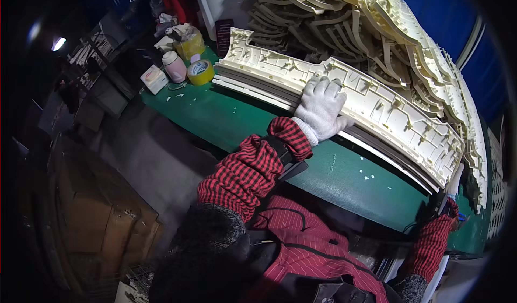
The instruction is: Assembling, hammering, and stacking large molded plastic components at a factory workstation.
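A long cream plastic panel (371, 96) with ribs and small clips lies across the green table, curving down to the right. My left hand (322, 106), in a white knitted glove, rests on its near edge with the fingers stretched over the ribbed face and the thumb apart. Dark and white strips (258, 92) run along the panel's near side, under that hand. At the panel's right end is my right hand (455, 183), also gloved and seen only edge-on; its fingers are hidden. Something blue (461, 217) shows by its wrist, too small to name.
Behind the panel rises a tall stack of similar cream parts (371, 18). On the green table (199, 109) stand a yellow tape roll (200, 72), a pink bottle with a white cap (174, 66) and a small white box (154, 79). Cardboard boxes (102, 217) are at lower left.
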Demonstrator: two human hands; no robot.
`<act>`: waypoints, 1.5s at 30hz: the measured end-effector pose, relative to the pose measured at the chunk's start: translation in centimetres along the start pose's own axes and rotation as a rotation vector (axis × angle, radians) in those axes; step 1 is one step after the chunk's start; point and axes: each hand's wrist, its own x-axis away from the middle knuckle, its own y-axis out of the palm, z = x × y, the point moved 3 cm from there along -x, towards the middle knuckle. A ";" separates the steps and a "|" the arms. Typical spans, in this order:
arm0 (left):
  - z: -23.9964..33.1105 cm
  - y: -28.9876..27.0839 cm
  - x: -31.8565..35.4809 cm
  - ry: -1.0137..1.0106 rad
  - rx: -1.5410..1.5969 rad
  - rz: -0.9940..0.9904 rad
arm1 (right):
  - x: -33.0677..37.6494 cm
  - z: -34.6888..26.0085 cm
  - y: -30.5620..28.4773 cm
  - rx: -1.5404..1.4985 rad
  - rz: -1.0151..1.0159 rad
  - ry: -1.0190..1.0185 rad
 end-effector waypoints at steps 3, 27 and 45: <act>0.0 0.0 -0.4 -0.023 0.012 0.007 | 1.8 -0.2 -1.3 0.144 -0.018 0.078; 0.3 -8.6 4.0 -0.452 0.160 0.313 | 8.8 3.3 45.0 0.916 -1.384 0.741; 10.8 -11.0 9.7 -0.544 1.396 0.379 | 21.6 -6.4 46.2 1.363 -1.114 0.287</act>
